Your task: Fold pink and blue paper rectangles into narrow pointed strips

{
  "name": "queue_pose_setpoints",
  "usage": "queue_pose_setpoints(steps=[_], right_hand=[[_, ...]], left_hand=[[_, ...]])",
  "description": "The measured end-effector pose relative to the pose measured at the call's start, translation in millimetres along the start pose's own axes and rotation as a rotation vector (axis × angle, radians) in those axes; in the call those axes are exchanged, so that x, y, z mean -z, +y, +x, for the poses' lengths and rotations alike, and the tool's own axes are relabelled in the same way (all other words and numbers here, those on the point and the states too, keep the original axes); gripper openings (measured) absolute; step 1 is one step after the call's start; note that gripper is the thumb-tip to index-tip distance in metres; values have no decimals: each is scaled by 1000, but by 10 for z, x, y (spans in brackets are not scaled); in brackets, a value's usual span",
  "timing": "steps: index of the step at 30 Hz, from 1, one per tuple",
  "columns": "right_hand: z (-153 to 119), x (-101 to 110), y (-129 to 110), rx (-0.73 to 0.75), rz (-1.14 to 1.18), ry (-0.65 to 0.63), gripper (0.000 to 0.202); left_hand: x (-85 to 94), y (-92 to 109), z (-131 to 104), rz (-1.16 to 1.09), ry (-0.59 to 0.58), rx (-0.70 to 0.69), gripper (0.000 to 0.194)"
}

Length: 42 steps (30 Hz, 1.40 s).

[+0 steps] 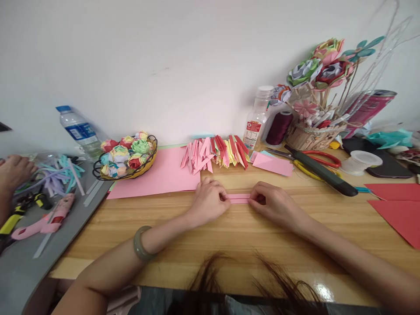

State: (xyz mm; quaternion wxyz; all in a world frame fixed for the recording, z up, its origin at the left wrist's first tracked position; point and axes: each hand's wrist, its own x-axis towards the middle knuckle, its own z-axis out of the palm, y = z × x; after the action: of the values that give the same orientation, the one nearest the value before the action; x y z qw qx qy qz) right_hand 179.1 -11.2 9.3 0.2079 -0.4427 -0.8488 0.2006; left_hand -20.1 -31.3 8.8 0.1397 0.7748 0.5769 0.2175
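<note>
A narrow folded strip of pink paper (239, 199) lies flat on the wooden table, a crease running along its length. My left hand (211, 199) pinches its left end between thumb and fingertips. At the right end, my right hand (271, 200) grips it the same way, and both ends are hidden under the fingers. Just beyond my hands is a row of folded paper pieces (215, 153) in pink, red and yellow. Small pink paper rectangles (273, 163) are stacked behind my right hand, and a large pink sheet (157, 177) lies behind my left.
A basket of paper flowers (124, 155) stands at the back left. At the right are a utility knife (323, 171), scissors (323, 159), a white spool (361, 161) and red paper (398, 214). Another person's hand (15, 173) is at far left, near a pink glue gun (49, 218).
</note>
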Motion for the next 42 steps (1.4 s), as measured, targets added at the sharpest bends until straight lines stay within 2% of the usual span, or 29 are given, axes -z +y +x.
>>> queue_pose_setpoints(steps=[12,17,22,28,30,31,35,37,42], right_hand=[[-6,-24,20,46,-46,27,10],[-37,-32,25,74,-92,41,7],[-78,-15,2,118,-173,30,21],[-85,7,13,158,-264,58,21],[-89,13,35,170,-279,79,21],[-91,17,49,181,-282,86,21],[-92,31,108,239,-274,91,21],[-89,38,128,258,-269,101,20],[-98,57,115,283,-335,147,21]], left_hand=[[10,12,4,51,-11,-6,11],[2,9,-15,105,22,-32,11],[-9,1,-37,108,28,-49,11],[44,-20,-70,218,94,-89,16],[63,-35,-89,258,128,-163,11],[67,-43,-101,266,133,-242,8],[34,-72,-161,327,35,-630,33],[2,-79,-190,384,-14,-678,36],[-26,-65,-225,399,-80,-622,38]])
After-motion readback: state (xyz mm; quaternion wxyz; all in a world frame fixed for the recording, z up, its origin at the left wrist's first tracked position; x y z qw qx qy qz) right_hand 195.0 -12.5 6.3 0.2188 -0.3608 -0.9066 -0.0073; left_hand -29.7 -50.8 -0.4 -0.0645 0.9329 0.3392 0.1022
